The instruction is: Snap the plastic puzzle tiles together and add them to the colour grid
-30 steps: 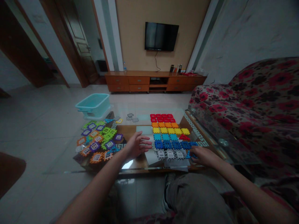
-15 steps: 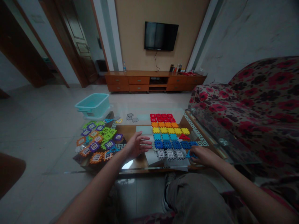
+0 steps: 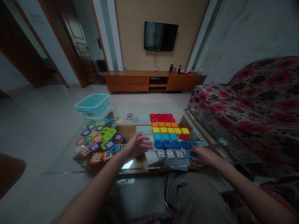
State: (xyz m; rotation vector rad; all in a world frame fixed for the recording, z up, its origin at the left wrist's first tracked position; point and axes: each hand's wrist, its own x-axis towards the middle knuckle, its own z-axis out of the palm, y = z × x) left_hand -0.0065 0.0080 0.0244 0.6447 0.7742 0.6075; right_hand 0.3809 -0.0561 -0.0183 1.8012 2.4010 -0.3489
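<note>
My right hand (image 3: pixel 198 155) is closed on a light blue interlocking tile (image 3: pixel 188 154), which looks triangular and is partly hidden by the fingers. It sits at the right end of a row of grey tiles with white window inserts (image 3: pixel 170 154). Just behind are dark blue tiles (image 3: pixel 167 144), then light blue tiles (image 3: pixel 165 137), yellow tiles (image 3: pixel 170 130), orange tiles (image 3: pixel 164 124) and red tiles (image 3: pixel 162 118). A red triangular tile (image 3: pixel 184 137) lies right of the light blue row. My left hand (image 3: pixel 138 145) hovers open, fingers stretched out, left of the rows, holding nothing.
Loose green tiles (image 3: pixel 108 133), purple tiles (image 3: pixel 94 146) and orange tiles (image 3: pixel 96 157) cover the left of the glass table (image 3: pixel 70 166). Grey tiles (image 3: pixel 132 118) lie at the back. A turquoise bin (image 3: pixel 93 107) stands back left; a flowered sofa (image 3: pixel 217 109) flanks the right.
</note>
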